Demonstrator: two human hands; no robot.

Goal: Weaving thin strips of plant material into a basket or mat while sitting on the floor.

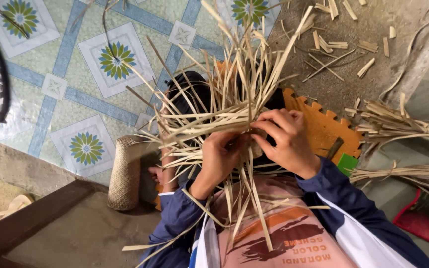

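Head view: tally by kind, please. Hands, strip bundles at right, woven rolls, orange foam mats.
Hands: 2, left hand and right hand, both on the weave
Strip bundles at right: 2, upper bundle, lower bundle
Woven roll: 1
Orange mat: 1
Total: 6

No packages, labels, signs, screens.

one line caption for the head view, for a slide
Both hands, left hand and right hand, grip a weave of pale strips above an orange foam mat.
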